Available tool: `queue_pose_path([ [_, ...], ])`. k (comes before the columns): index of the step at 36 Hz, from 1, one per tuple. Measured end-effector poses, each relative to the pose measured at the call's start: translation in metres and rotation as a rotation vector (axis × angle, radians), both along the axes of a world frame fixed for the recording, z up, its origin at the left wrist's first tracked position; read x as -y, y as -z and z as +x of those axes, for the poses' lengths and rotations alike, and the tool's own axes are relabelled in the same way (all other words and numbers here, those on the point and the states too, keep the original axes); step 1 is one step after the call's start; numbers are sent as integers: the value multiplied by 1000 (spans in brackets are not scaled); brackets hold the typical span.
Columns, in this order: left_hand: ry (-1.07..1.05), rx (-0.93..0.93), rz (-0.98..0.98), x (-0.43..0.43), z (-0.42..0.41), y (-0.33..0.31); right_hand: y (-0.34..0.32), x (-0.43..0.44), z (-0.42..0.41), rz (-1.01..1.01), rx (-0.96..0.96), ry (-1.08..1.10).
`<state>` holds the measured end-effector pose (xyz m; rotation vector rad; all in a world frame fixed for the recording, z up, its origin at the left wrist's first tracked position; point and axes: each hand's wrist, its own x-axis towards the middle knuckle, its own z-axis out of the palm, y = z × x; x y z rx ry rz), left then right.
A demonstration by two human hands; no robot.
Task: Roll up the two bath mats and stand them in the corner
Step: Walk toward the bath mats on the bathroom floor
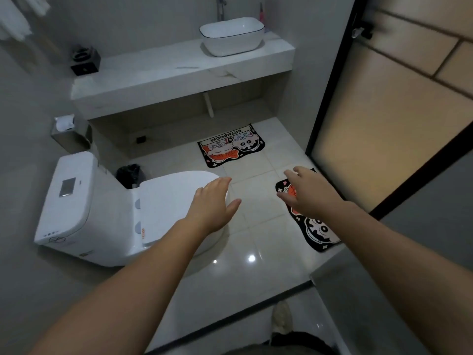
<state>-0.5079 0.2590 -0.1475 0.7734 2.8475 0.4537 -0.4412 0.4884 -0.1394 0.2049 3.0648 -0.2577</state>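
Head view, looking down into a small bathroom. Left hand stretched out over the toilet lid, fingers loosely spread and holding nothing. Right hand reaching forward above the near bath mat, fingers wide, palm down, nothing held; contact with the mat impossible to tell. Near bath mat flat on the floor along its right edge, just beside the frosted glass door. Far bath mat also flat, unrolled, at the far edge of the floor under the bench, well apart from the near one. White basin on the bench's right end. Black bin between toilet and far wall.
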Motion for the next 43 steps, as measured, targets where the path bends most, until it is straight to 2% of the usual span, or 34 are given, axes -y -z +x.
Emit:
queue_pose_path([
  [9,-102,16,11,-57,-47,-2,-1,-61,-66,-27,46,-27],
  [20,-129,46,12,-86,-119,9,4,-85,-137,-25,92,-58],
  [36,-69,83,10,-99,-332,40,23,-99,-338,13,139,-40],
  [43,-33,93,-11,-109,-405,51,32,-111,-391,-14,158,-5],
])
